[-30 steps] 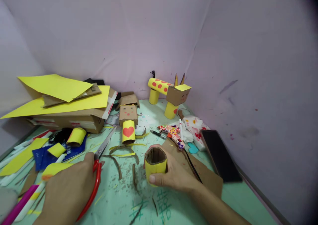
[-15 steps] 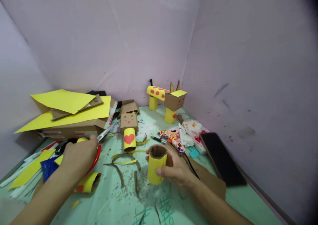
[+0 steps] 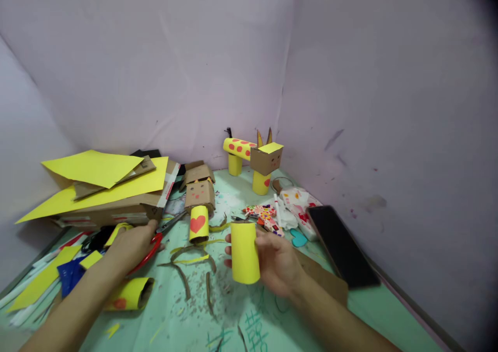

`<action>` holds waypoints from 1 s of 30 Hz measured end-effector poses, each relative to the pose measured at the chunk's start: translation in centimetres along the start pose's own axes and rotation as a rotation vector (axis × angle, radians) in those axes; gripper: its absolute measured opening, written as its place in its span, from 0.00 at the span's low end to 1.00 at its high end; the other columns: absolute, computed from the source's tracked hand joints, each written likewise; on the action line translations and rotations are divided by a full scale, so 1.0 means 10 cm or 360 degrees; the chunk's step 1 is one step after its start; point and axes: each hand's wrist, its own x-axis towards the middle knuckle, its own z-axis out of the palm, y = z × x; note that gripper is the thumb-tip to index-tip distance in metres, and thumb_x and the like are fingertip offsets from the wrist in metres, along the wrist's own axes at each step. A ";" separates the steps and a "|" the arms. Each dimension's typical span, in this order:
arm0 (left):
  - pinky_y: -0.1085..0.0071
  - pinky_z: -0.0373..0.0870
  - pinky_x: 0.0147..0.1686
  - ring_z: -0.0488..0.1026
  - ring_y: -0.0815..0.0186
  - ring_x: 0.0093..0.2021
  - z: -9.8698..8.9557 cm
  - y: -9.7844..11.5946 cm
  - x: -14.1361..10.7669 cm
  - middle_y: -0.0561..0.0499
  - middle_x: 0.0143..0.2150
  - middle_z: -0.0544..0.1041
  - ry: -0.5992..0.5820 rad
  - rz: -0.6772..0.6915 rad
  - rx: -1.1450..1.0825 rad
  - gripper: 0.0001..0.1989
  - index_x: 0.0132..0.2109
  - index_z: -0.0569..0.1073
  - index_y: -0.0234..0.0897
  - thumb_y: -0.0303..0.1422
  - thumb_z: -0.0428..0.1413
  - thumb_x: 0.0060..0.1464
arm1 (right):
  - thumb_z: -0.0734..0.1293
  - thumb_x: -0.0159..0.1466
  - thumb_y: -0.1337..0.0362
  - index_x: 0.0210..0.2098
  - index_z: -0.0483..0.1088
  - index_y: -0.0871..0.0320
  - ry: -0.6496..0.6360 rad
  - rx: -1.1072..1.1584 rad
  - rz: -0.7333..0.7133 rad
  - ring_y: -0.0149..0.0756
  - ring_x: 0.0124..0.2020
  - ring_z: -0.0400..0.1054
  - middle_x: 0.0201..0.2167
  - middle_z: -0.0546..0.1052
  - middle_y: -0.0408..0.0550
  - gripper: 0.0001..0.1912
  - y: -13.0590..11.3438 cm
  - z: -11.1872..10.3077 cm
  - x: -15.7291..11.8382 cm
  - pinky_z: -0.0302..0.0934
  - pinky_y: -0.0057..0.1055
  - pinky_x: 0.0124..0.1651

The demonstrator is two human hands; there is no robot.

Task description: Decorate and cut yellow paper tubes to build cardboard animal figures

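My right hand (image 3: 280, 261) is closed round a yellow paper-covered cardboard tube (image 3: 245, 253), held above the table with its plain side facing me. My left hand (image 3: 134, 243) grips red-handled scissors (image 3: 154, 247) at the left, their blades pointing away to the right. Part of the handles is hidden behind the fingers. Below the left wrist lies another yellow tube (image 3: 132, 294) with a red spot. Between the hands, a cardboard head (image 3: 199, 195) with a drawn face adjoins a yellow tube with a red heart (image 3: 197, 224).
A yellow, red-spotted animal figure (image 3: 266, 160) stands at the back. Yellow sheets (image 3: 93, 168) lie on a cardboard box (image 3: 116, 214) at left. A phone (image 3: 342, 245) rests at right, beside a patterned packet (image 3: 301, 212). Cardboard strips (image 3: 209, 292) litter the green table (image 3: 171, 321).
The tube in my right hand has tilted, so its open top no longer shows. My left hand still has the scissors, which have turned slightly. The whole view has shifted a little.
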 end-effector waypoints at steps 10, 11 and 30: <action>0.66 0.67 0.36 0.75 0.60 0.37 -0.11 0.06 0.01 0.41 0.39 0.78 -0.0132 0.0059 -0.0383 0.14 0.39 0.66 0.31 0.37 0.43 0.60 | 0.69 0.50 0.62 0.36 0.71 0.63 0.0129 0.0074 0.0081 0.38 0.32 0.71 0.29 0.76 0.49 0.16 0.02 -0.05 0.02 0.64 0.40 0.43; 0.67 0.69 0.35 0.75 0.63 0.35 -0.10 0.05 0.06 0.43 0.37 0.78 -0.0197 0.0035 -0.0414 0.12 0.39 0.68 0.31 0.36 0.47 0.58 | 0.70 0.49 0.62 0.36 0.71 0.62 0.0104 0.0013 0.0043 0.39 0.32 0.71 0.28 0.76 0.48 0.16 0.01 -0.04 0.02 0.63 0.38 0.42; 0.57 0.49 0.61 0.51 0.60 0.64 0.15 1.16 -0.86 0.41 0.65 0.56 -0.0102 0.0420 -0.1620 0.35 0.63 0.49 0.35 0.27 0.50 0.48 | 0.70 0.44 0.75 0.45 0.65 0.57 -0.0434 -0.1531 0.0027 0.43 0.47 0.64 0.42 0.71 0.46 0.28 0.17 -0.26 0.07 0.56 0.41 0.51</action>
